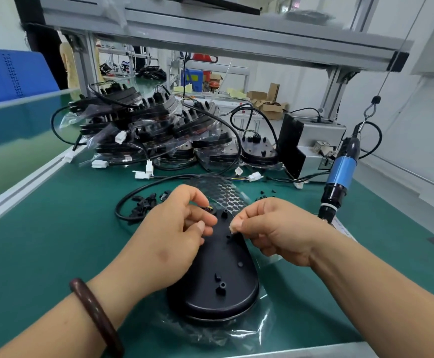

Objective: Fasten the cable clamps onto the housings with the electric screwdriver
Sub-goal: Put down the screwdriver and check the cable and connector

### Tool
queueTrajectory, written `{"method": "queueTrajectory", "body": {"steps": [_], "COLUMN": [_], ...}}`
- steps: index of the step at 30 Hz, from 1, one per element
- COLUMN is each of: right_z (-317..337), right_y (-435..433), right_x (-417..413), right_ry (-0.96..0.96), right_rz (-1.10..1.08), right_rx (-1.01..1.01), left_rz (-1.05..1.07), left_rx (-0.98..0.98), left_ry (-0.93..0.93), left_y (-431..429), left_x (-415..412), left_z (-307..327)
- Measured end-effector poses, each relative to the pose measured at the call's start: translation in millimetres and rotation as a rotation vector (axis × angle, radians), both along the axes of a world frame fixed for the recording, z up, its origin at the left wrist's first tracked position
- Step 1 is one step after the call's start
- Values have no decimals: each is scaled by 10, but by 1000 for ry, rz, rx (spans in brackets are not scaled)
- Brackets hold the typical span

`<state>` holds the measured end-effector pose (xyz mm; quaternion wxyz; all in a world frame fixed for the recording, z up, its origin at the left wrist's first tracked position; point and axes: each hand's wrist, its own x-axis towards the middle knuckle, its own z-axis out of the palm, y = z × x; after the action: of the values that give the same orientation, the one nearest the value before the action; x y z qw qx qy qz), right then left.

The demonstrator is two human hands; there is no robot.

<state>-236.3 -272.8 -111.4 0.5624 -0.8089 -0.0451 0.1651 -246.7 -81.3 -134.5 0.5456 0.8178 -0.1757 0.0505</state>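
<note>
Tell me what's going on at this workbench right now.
A person is working bare-handed over a black housing lying on the green mat. The left hand has curled fingers at the wires on the housing's far end. The right hand has its fingertips pinched together just above it, perhaps on a small part, too small to tell. The electric screwdriver hangs untouched on the right. Loose black clamps lie to the left, and more housings are piled behind.

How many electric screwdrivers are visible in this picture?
1. The electric screwdriver hangs from a hook at the right side of the green bench, tip down. Another could be hidden behind the pile of housings.
</note>
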Motion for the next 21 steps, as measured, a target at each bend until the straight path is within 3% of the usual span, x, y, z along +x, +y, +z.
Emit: {"method": "queueTrajectory", "body": {"steps": [10, 21], "right_z": [-7, -20], "right_y": [18, 37], "right_x": [24, 68], "right_ry": [20, -83], "right_rz": [-6, -14], "right_rx": [-2, -228], "left_rz": [-2, 45], "left_rx": [106, 181], "left_ry": [-42, -183], "left_y": [-5, -8], "left_x": [-9, -45], "left_z": [1, -62]}}
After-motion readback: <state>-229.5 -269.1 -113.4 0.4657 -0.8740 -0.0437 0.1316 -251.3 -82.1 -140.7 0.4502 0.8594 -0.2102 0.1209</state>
